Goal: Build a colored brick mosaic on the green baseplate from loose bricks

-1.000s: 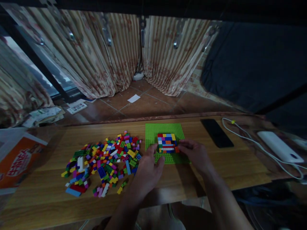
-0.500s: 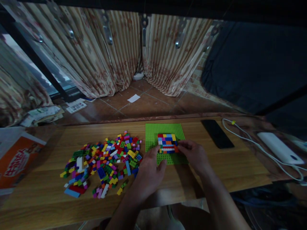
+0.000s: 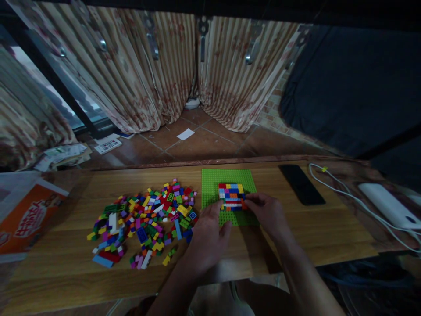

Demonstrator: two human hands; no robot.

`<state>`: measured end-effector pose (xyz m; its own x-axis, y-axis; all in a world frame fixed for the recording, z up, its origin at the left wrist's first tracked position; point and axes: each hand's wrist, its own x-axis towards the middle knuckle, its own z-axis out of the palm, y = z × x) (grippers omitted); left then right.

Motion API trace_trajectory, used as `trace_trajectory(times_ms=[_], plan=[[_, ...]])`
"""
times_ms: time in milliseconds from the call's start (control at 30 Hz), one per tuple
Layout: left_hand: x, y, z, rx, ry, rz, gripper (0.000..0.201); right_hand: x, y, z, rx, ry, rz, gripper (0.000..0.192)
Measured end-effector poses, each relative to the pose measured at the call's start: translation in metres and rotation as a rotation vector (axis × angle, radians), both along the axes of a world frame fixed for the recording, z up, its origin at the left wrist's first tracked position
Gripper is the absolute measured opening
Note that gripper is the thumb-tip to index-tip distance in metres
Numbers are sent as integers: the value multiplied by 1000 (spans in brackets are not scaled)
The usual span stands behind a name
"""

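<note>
Brick block (image 3: 232,196): on green baseplate (image 3: 209,182), between left hand (image 3: 208,235) and right hand (image 3: 271,214) | left: fingers at its left edge, thumb apart, grasping nothing | right: fingers at its right edge, cannot tell if grasping

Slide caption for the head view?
Fingers at both sides of a brick block on a green board, loose bricks to the left.

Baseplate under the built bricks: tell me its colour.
The baseplate is bright green, seen best in the head view.
</note>
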<state>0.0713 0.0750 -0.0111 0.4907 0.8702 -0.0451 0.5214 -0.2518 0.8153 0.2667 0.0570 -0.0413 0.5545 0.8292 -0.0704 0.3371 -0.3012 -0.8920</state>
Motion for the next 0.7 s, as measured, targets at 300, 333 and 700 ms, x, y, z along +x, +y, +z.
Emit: trace_trajectory(times_ms=[300, 333, 700], plan=[[1, -1, -3, 6, 54, -4, 53, -3, -2, 3, -12, -81, 13, 24], [1, -1, -3, 8, 52, -3, 52, -2, -3, 3, -20, -71, 19, 26], [1, -2, -6, 27, 49, 14, 52, 0, -3, -2, -30, 136, 6, 38]])
